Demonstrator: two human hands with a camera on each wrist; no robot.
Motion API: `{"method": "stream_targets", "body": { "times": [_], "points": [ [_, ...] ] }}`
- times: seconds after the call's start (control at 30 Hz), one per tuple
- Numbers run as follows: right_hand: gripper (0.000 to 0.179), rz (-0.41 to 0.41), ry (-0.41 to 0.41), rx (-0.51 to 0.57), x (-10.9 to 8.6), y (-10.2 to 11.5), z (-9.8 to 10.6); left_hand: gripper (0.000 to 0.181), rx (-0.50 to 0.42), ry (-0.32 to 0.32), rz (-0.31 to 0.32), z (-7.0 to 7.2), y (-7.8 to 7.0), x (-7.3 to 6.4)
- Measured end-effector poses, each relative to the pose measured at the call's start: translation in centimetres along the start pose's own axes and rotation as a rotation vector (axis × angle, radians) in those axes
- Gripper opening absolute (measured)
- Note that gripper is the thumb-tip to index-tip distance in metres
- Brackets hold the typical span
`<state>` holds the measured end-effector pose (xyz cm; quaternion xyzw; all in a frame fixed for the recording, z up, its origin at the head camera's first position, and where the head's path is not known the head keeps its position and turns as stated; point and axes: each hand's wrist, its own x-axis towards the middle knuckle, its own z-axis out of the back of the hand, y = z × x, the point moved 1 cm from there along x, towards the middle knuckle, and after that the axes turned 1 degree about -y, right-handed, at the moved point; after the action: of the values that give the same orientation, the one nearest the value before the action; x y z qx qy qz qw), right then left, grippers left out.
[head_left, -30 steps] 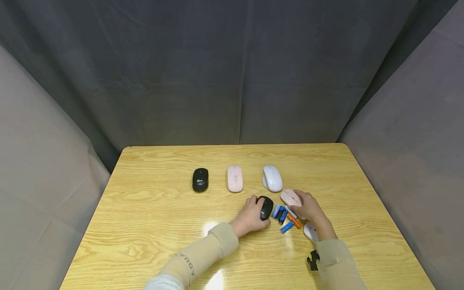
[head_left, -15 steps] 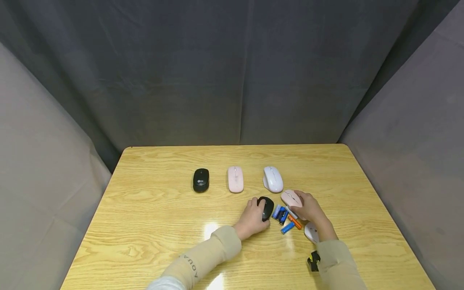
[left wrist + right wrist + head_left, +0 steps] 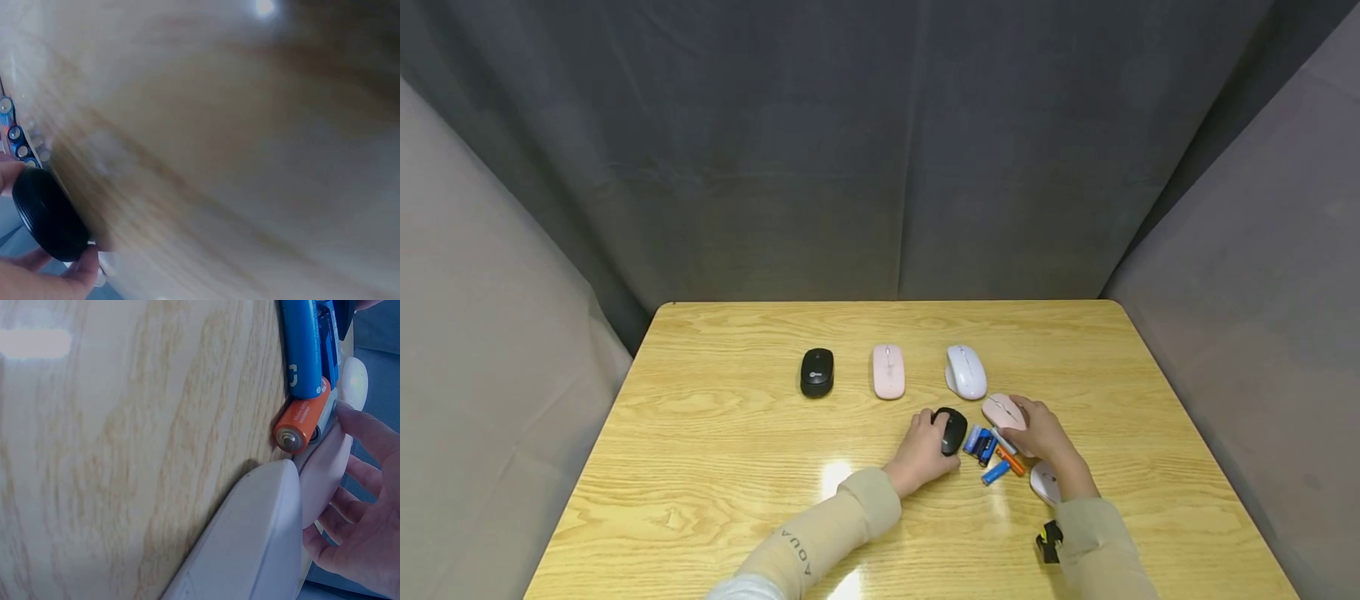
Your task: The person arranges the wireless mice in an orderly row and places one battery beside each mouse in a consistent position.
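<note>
Head view, left hand (image 3: 921, 456): thumb and fingers gripped a black mouse (image 3: 955, 432) on the bench (image 3: 700, 467).
Head view, right hand (image 3: 1042, 433): clasped a pink mouse (image 3: 1002, 411), right of the black mouse.
Head view, batteries (image 3: 987, 452): lay clustered between both hands.
Left wrist view, black mouse: sat between thumb and fingertip.
Right wrist view, pink mouse: thumb and fingers held opposite sides, near an orange battery (image 3: 304, 417); a pale mouse (image 3: 247, 540) lay closer to the camera.
</note>
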<state>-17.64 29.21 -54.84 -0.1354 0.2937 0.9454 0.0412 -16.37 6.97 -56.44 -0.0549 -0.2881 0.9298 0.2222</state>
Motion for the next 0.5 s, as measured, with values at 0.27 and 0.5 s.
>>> {"method": "stream_targets", "body": {
  "times": [0.27,0.5],
  "points": [
    [0.069,0.013,0.000,-0.001,-0.1,0.1,0.1,0.069,-0.108,-0.064,0.035,1.2,0.8,-1.0],
    [0.070,0.009,0.004,-0.006,-0.4,0.4,0.3,0.069,-0.115,-0.200,0.065,3.8,2.0,-2.5]
  ]
}}
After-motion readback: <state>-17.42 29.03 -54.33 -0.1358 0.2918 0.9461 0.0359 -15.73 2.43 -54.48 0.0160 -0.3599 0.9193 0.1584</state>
